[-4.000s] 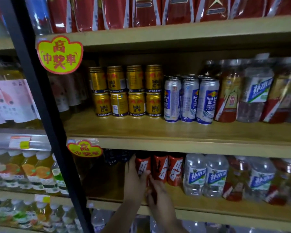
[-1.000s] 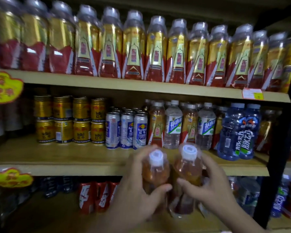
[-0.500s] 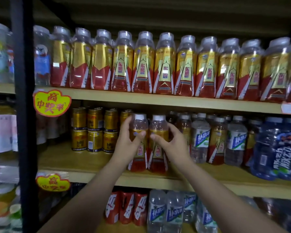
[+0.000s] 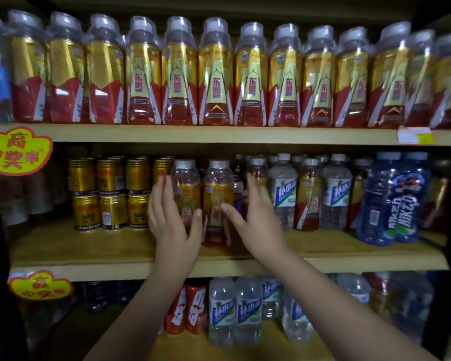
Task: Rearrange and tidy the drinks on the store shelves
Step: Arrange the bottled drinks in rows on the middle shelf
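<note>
Head view, wooden store shelf [image 4: 94, 246], stacked gold cans [image 4: 110, 194], dim aisle

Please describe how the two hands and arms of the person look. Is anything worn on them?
The left hand and right hand are bare, with no gloves. I see no rings, watch or bracelet. Both forearms are uncovered as far as the bottom edge of the picture; no sleeve shows. The fingernails look short and unpainted.
</note>
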Tool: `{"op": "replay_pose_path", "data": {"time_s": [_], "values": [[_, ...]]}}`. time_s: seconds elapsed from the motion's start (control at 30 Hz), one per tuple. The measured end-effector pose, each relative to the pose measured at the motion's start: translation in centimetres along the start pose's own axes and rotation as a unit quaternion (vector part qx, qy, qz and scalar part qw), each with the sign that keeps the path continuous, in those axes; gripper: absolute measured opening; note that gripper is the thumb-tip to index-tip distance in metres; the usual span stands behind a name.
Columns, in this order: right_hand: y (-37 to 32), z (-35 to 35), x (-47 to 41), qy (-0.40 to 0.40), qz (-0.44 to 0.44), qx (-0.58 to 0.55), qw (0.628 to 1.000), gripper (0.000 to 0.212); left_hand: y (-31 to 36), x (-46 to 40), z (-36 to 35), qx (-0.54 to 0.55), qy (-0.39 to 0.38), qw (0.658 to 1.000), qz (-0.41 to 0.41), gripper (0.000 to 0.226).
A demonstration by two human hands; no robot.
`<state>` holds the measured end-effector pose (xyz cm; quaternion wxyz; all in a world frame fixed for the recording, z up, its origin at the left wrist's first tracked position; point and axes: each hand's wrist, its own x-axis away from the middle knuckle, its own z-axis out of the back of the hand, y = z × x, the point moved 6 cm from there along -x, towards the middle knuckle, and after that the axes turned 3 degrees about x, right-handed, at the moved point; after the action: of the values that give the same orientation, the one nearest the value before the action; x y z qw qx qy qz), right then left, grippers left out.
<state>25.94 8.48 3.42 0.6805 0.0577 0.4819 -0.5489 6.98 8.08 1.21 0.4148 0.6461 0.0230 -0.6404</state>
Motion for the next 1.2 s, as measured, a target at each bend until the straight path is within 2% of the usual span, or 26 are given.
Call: {"op": "replay_pose_path", "data": {"time_s": [0.1, 0.17, 0.23, 0.33, 0.43, 0.57, 0.7, 0.77, 0.83, 0.9, 1.03, 1.2], "values": [[3.6, 4.0, 5.0, 0.071, -0.002, -0.044, 0.997, 0.06, 3.7, 4.7, -2.1, 0.019, -0.004, 0.995, -0.097, 0.058], [7.8, 6.7, 9.6, 0.123, -0.017, -0.038, 0.992, 0.039, 6.4, 8.6, -5.0, 0.046, -0.056, 0.983, -0.168, 0.043], [13.1, 9.4, 14.3, 0.164, -0.068, 0.005, 0.984, 0.024, 8.3, 12.3, -8.8, 0.093, -0.134, 0.966, -0.199, 0.033], [22.2, 12.2, 19.9, 0.169, -0.207, 0.035, 0.963, 0.033, 10.7, 17.2, -15.6, 0.111, -0.277, 0.929, -0.221, 0.033], [29.3, 13.3, 22.6, 0.102, -0.293, 0.011, 0.95, 0.04, 12.8, 19.8, -22.5, 0.054, -0.387, 0.895, -0.216, 0.04], [33.9, 11.7, 21.7, -0.005, -0.328, -0.027, 0.944, 0.055, 15.6, 19.2, -31.0, -0.071, -0.476, 0.855, -0.194, 0.056], [36.3, 9.8, 19.4, -0.001, -0.327, -0.081, 0.941, 0.043, 15.7, 18.2, -37.6, -0.139, -0.569, 0.806, -0.089, 0.054], [37.3, 8.8, 19.3, -0.002, -0.343, -0.102, 0.934, 0.049, 15.6, 18.4, -39.1, -0.152, -0.57, 0.803, -0.085, 0.055], [38.1, 8.0, 19.8, 0.001, -0.353, -0.109, 0.929, 0.071, 15.8, 18.6, -39.2, -0.168, -0.537, 0.82, -0.104, 0.057], [38.7, 7.5, 20.5, 0.005, -0.351, -0.103, 0.931, 0.082, 15.8, 19.1, -38.8, -0.196, -0.5, 0.834, -0.127, 0.065], [39.1, 7.1, 22.9, 0.05, -0.356, -0.126, 0.925, 0.079, 15.9, 20.9, -36.8, -0.236, -0.437, 0.847, -0.19, 0.078], [37.0, 8.1, 24.7, 0.109, -0.326, -0.106, 0.933, 0.076, 16.4, 23.3, -34.4, -0.082, -0.465, 0.861, -0.19, 0.078]]}}
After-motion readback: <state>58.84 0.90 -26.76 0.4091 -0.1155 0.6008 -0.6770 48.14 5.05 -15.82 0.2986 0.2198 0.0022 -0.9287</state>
